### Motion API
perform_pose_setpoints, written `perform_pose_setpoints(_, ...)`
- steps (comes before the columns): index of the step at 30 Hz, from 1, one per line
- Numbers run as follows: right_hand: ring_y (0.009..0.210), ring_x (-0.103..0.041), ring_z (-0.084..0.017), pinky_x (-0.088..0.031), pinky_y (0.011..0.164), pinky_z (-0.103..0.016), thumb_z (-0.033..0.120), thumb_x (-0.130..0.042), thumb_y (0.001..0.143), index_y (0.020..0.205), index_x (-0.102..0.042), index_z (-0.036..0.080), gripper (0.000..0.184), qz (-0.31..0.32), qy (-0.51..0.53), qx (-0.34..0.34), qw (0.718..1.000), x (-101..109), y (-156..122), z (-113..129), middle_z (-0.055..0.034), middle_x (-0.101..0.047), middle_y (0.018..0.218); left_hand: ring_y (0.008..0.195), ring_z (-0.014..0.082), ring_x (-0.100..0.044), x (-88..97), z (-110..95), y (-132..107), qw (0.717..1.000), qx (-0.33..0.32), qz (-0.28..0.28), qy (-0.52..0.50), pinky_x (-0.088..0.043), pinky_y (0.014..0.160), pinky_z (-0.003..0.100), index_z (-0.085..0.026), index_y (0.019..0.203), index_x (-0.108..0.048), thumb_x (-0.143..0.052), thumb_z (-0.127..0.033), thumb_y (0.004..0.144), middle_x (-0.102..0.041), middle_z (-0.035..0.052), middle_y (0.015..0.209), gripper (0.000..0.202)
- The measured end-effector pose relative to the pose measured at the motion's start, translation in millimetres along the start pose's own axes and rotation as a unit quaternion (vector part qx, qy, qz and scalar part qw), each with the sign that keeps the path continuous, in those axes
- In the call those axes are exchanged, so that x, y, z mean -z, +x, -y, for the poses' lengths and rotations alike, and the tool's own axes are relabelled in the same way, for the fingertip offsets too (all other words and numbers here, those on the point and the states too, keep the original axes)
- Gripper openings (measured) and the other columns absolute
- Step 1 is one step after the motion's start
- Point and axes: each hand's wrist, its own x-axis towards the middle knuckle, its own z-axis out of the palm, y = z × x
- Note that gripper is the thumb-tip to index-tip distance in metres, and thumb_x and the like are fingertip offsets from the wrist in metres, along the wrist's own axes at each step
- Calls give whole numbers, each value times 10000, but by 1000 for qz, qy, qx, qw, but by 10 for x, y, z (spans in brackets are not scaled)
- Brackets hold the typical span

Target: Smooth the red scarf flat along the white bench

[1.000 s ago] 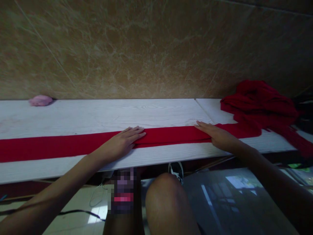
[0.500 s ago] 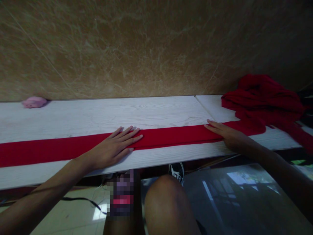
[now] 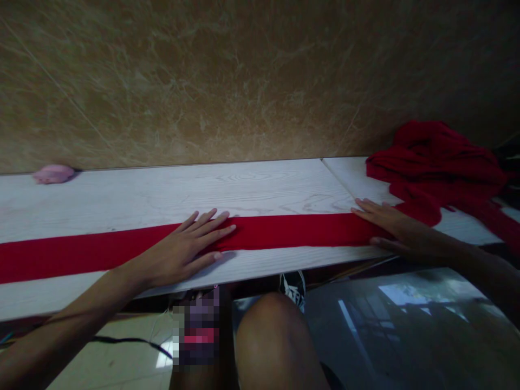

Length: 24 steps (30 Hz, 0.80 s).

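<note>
A long flat strip of red fabric (image 3: 292,232) runs along the white wood-grain bench (image 3: 195,187) from the left edge of the view toward the right. My left hand (image 3: 193,246) lies on it near the middle, fingers spread and palm down. Further right, my right hand (image 3: 384,225) rests flat on the strip with its fingers stretched out and the thumb apart. Just past that hand the strip meets a crumpled heap of the same red fabric (image 3: 439,162). Neither hand grasps anything.
A small pink object (image 3: 53,174) sits at the back left against the brown marbled wall (image 3: 244,81). Below the bench edge are my knee (image 3: 278,346), a dark shoe with white laces (image 3: 293,290), and a black cable (image 3: 130,341). A glossy grey surface (image 3: 402,330) lies at lower right.
My right hand has shifted slightly right along the strip, its thumb now showing. The fabric between my hands lies smoother, its fold line gone. My left hand stays nearly in place.
</note>
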Motion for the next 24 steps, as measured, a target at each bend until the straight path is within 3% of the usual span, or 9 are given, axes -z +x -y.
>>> perform_pose_setpoints(4,1587,-244,-343,-190,1271,-665,507,-320,1099,1625,-434,305,575,-63,28,-5,998,-83,375,502,-71,-332,1724,1642,298,-145,49,-195,289,1000,-2,-23,-19,-143,1327,574,-368,1671,-294,-299,-524,1124,-213,1,1757,569)
perform_pose_setpoints(7,1594,-241,-339,-206,1271,-665,465,-322,1112,1628,-419,309,548,-82,30,-38,995,-276,730,949,-76,-328,1727,1648,288,-121,17,-287,475,999,3,-17,-33,-137,1329,569,-341,1684,-259,-269,-545,1126,-181,22,1766,595)
perform_pose_setpoints(10,1595,-244,-344,-205,1261,-689,471,-383,1104,1641,-378,343,552,-63,8,-47,997,-464,933,1163,-77,-343,1720,1646,301,-137,-56,-279,497,999,2,-12,-34,-144,1331,561,-319,1688,-257,-327,-583,1108,-178,46,1766,640)
perform_pose_setpoints(13,1595,-241,-330,-151,1275,-674,492,-401,1100,1637,-381,343,558,-41,-14,-8,999,-530,998,1087,-72,-342,1720,1645,302,-143,-121,-231,420,1000,0,-11,-21,-129,1336,558,-311,1684,-272,-366,-580,1101,-182,48,1766,649)
perform_pose_setpoints(18,1593,-243,-316,-142,1278,-663,504,-427,1091,1637,-389,327,575,-1,-4,36,999,-432,1142,813,-75,-332,1717,1647,307,-129,-159,-236,372,1000,12,-6,-13,-115,1333,580,-327,1691,-238,-356,-570,1104,-167,43,1767,647)
perform_pose_setpoints(24,1595,-227,-331,-138,1275,-679,526,-467,1074,1647,-370,327,614,0,11,64,998,-378,1163,755,-78,-310,1721,1643,317,-141,-178,-246,369,1000,10,-13,-14,-121,1327,590,-340,1686,-251,-361,-540,1112,-177,40,1764,618)
